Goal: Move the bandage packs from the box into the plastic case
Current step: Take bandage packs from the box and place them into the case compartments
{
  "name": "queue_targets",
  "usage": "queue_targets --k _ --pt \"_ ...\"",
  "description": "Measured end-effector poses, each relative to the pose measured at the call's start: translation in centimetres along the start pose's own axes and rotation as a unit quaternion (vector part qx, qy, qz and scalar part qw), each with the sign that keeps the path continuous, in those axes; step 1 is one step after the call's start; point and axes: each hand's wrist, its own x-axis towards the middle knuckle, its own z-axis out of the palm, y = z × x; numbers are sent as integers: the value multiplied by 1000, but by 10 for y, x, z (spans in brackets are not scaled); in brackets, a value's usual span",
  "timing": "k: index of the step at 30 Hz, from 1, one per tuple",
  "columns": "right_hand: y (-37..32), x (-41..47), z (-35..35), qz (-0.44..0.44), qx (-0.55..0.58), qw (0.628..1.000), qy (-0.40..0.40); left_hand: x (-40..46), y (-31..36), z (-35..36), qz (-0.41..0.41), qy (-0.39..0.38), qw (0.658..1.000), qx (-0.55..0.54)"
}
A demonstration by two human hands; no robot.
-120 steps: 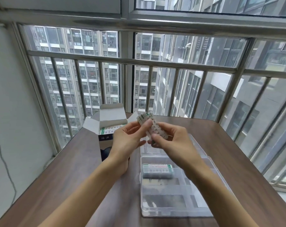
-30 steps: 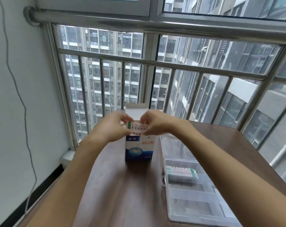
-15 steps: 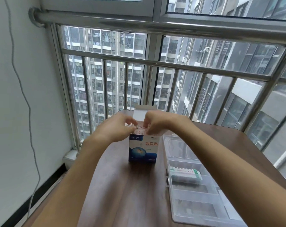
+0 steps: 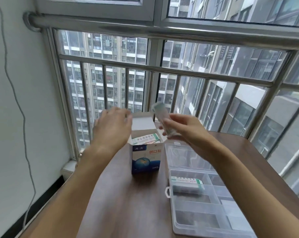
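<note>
Your brown table [image 4: 128, 212] meets a barred window [image 4: 179, 74]. Your right hand [image 4: 184, 127] pinches a blurred bandage pack [image 4: 160, 115], seemingly upright, above the box [image 4: 146, 158]; your left hand [image 4: 112, 127] hovers spread, empty.

surface: dark brown wood-grain table [image 4: 124, 203] | on it: open blue-and-white cardboard box [image 4: 146, 158], upright | just right of it: clear plastic compartment case [image 4: 196, 219], lid open

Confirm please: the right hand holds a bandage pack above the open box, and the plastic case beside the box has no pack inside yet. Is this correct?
Not quite. The head view shows one bandage pack already lying in a compartment of the plastic case. The rest holds: the right hand holds a pack above the open box.
</note>
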Motion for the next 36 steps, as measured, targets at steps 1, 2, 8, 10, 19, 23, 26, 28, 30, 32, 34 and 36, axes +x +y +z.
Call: queue_targets --k 1,2,8,10,19,23,26,28,30,32,34,36 --pt "2 -11 -5 19 55 998 -13 -2 12 -2 7 21 997 -68" --pt "6 -21 -9 36 97 994 -27 -4 23 -2 1 -2 988 -155" --pt "30 -52 -31 81 116 989 -35 -24 55 29 -28 -274 854 -441" --pt "36 -58 -35 87 81 993 -16 -28 59 40 -46 -269 831 -485" --pt "42 -62 -36 74 -4 991 108 -37 63 62 -83 -195 830 -516" --pt "46 -61 -34 48 9 988 148 -38 64 64 -153 -272 739 -597" --pt "49 -61 -34 46 -31 989 135 -39 65 66 -126 -233 810 -524" --pt "53 -59 -40 54 -38 988 142 -37 60 65 -95 -187 856 -473" --pt "56 -58 -51 57 -99 982 153 -32 55 63 -64 -134 888 -436" --pt "59 -60 -62 55 -178 976 115 -29 50 59 -38 -93 906 -411" --pt "63 -62 -67 64 -230 970 41 -27 49 57 -22 -79 912 -402" --pt "67 -62 -65 68 -289 955 -13 -27 49 56 -16 -85 913 -400"
